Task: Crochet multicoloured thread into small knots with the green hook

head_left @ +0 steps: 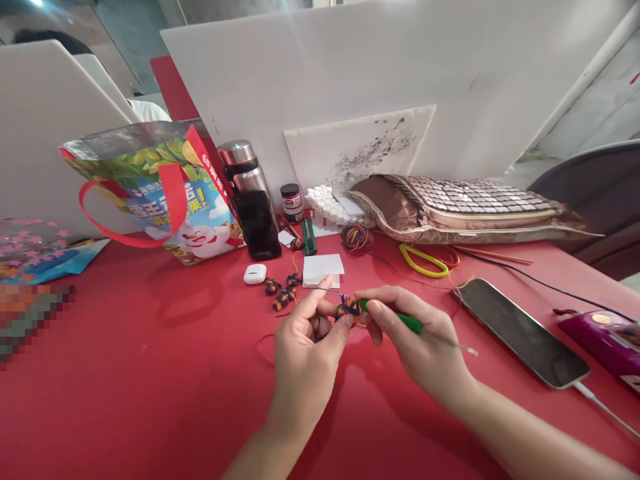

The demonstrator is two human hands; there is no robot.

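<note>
My left hand (305, 347) is closed in a pinch on a small multicoloured crocheted piece (347, 309) above the red table (150, 373). My right hand (417, 340) grips a crochet hook with a green handle (407, 323), its tip at the piece and its metal end sticking out to the right. A thin red thread loops on the table under my left hand. Several small finished multicoloured pieces (283, 292) lie just beyond my hands.
Behind stand a colourful gift bag (165, 193), a steel flask (243, 170), a leaning black phone (257, 223), a white earbud case (255, 273), white paper (323, 269), a yarn bundle (356, 236), yellow scissors (424, 260), a sequinned pouch (460, 207). A charging phone (520, 330) lies right.
</note>
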